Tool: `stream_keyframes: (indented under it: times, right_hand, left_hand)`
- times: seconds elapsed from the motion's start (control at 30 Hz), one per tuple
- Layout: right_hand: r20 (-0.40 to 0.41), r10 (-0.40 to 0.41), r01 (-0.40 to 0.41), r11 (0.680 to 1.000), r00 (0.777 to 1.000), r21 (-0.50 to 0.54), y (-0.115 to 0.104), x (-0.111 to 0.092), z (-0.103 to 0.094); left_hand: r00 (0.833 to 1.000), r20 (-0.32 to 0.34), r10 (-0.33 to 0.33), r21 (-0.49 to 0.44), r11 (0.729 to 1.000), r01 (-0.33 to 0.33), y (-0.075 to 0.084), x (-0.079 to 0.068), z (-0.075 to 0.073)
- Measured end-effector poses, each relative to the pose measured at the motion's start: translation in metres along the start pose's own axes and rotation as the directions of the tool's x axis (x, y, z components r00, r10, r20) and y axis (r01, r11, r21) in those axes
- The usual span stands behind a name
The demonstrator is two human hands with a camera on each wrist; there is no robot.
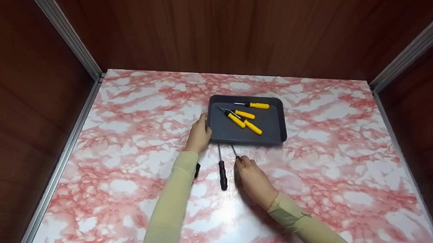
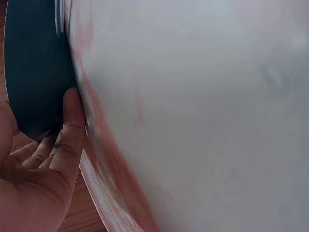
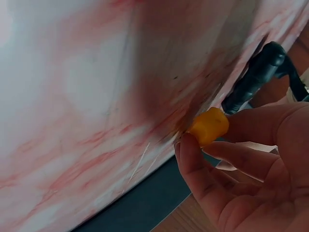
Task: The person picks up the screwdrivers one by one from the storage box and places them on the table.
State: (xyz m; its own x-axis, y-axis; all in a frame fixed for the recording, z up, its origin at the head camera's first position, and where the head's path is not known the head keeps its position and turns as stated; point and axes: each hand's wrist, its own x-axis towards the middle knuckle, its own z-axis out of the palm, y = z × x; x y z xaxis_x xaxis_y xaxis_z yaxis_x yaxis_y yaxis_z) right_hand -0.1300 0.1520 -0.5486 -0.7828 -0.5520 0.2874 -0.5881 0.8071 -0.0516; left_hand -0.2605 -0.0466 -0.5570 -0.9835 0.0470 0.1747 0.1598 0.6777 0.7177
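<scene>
A dark grey rectangular tray (image 1: 268, 136) lies on the marbled table with several yellow-handled screwdrivers (image 1: 253, 127) in it. My left hand (image 1: 199, 135) grips the tray's left side near its front corner, and the left wrist view shows its fingers on the tray wall (image 2: 38, 63). In front of the tray, my right hand (image 1: 256, 179) pinches a screwdriver by its yellow handle (image 3: 210, 126). That screwdriver's shaft (image 1: 234, 151) points at the tray's front edge. Between the hands lies a black-handled screwdriver (image 1: 223, 175), its shaft reaching the tray's front edge.
Red-and-white marbled table (image 1: 331, 175) surrounds the tray. Dark wood panels (image 1: 223, 30) stand behind it and on both sides, with metal rails (image 1: 66, 31) at the corners. A small black item (image 1: 197, 170) shows beside the left wrist.
</scene>
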Motion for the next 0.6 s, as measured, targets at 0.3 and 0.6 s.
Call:
stream_keyframes:
  times: [0.3, 0.6]
  right_hand:
    - [0.001, -0.016, 0.016, 1.0, 1.0, -0.005, -0.0046, 0.0014, -0.0011]
    - [-0.003, 0.01, -0.01, 1.0, 1.0, 0.023, -0.0046, -0.0021, 0.0008]
  left_hand:
    - [1.0, -0.004, 0.01, -0.008, 1.0, -0.01, -0.0003, -0.0008, -0.0002]
    - [1.0, 0.021, -0.01, -0.013, 1.0, 0.01, 0.0, 0.0001, -0.0005]
